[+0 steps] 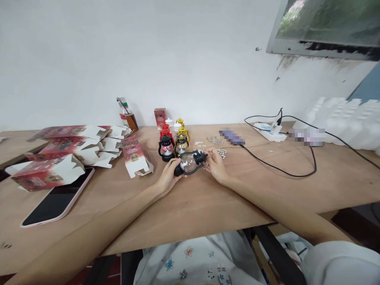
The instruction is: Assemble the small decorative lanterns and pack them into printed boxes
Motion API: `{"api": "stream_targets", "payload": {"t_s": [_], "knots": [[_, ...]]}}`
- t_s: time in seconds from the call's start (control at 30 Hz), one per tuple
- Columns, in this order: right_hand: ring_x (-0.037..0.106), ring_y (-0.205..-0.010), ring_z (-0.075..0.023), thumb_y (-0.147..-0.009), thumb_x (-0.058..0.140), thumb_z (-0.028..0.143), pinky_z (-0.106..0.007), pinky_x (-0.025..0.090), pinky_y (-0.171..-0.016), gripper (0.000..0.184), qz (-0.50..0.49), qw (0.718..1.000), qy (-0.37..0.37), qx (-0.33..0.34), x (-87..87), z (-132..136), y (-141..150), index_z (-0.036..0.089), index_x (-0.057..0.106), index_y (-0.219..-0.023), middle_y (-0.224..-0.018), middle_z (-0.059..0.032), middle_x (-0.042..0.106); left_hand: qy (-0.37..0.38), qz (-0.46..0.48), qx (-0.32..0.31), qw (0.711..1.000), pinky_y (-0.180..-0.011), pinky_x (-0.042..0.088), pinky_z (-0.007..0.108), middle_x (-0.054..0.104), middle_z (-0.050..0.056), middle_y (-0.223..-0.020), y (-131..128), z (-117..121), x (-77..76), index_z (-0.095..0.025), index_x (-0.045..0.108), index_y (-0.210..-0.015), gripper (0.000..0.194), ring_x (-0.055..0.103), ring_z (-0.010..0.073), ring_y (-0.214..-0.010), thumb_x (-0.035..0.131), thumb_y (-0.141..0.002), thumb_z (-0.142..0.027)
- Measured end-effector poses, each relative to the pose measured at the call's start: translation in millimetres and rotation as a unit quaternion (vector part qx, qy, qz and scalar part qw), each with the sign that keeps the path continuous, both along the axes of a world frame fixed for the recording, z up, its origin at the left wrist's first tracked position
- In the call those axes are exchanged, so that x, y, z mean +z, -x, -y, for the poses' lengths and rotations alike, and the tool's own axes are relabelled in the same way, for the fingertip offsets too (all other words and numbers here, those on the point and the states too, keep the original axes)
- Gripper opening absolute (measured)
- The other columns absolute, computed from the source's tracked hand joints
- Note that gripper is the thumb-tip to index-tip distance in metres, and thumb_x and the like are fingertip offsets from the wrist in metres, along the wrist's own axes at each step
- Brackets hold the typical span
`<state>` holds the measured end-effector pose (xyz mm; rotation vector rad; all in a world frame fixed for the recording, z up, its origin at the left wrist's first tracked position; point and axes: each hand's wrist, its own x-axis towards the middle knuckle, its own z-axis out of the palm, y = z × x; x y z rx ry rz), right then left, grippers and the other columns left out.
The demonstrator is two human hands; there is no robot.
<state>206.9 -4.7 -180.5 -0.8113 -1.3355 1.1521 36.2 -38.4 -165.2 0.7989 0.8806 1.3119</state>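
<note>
A small black toy lantern (190,162) with a clear round body lies sideways between my hands, above the table. My left hand (170,176) is closed round its base. At its top, the fingertips of my right hand (216,164) pinch the cap end; whether they hold a smaller part there I cannot make out. Just beyond stand more lanterns in rows: a black one (166,148), a black-and-gold one (181,145), and red, white and gold ones behind. Close to my right hand lie a pile of button cells (221,152) and small metal pieces (215,140).
At left are several opened red-and-white boxes (56,170), one box (135,156) apart, and a large phone (61,198). A bottle (129,116) and red box (160,117) stand near the wall. At right are a purple phone (233,137), black cable (279,175) and power strip (270,132).
</note>
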Motion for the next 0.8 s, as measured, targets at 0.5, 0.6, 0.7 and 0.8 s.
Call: {"api": "stream_targets", "payload": {"t_s": [0.5,0.6,0.7,0.8], "knots": [[0.034,-0.043,-0.0080,-0.077,0.056,0.062,-0.019,0.024,-0.038,0.040,-0.002,0.997,-0.034,-0.071,3.7,1,-4,0.025,0.039,-0.084,-0.055,0.0084,0.039,-0.038,0.001,0.002,0.999,-0.054,0.050,0.022,0.055,-0.001,-0.077,-1,1,-2.1,-0.017,0.052,-0.076,0.031,0.054,0.0130,-0.073,0.074,-0.064,-0.036],[0.035,-0.043,-0.0087,-0.079,0.053,0.061,-0.019,0.025,-0.038,0.038,0.013,0.996,-0.045,-0.075,2.0,-1,-5,0.025,0.039,-0.083,-0.055,0.0082,0.037,-0.035,0.000,0.001,0.999,-0.055,0.051,0.022,0.055,-0.001,-0.078,-1,2,-2.1,-0.018,0.052,-0.077,0.031,0.054,0.0129,-0.073,0.074,-0.064,-0.035],[0.038,-0.045,-0.0100,-0.083,0.050,0.058,-0.021,0.027,-0.040,0.034,0.040,0.992,-0.065,-0.096,-2.3,-6,-8,0.026,0.038,-0.084,-0.056,0.0075,0.037,-0.031,0.002,-0.003,1.000,-0.055,0.051,0.022,0.056,-0.001,-0.079,-1,2,-1.3,-0.018,0.052,-0.076,0.031,0.054,0.0129,-0.074,0.075,-0.064,-0.035],[0.043,-0.049,-0.0116,-0.087,0.044,0.056,-0.022,0.031,-0.043,0.031,0.082,0.987,-0.083,-0.114,-8.6,-12,-12,0.026,0.038,-0.086,-0.058,0.0059,0.042,-0.030,0.004,-0.014,0.999,-0.054,0.052,0.022,0.055,-0.001,-0.078,-1,2,-0.3,-0.018,0.052,-0.075,0.031,0.054,0.0123,-0.072,0.075,-0.063,-0.034]]}}
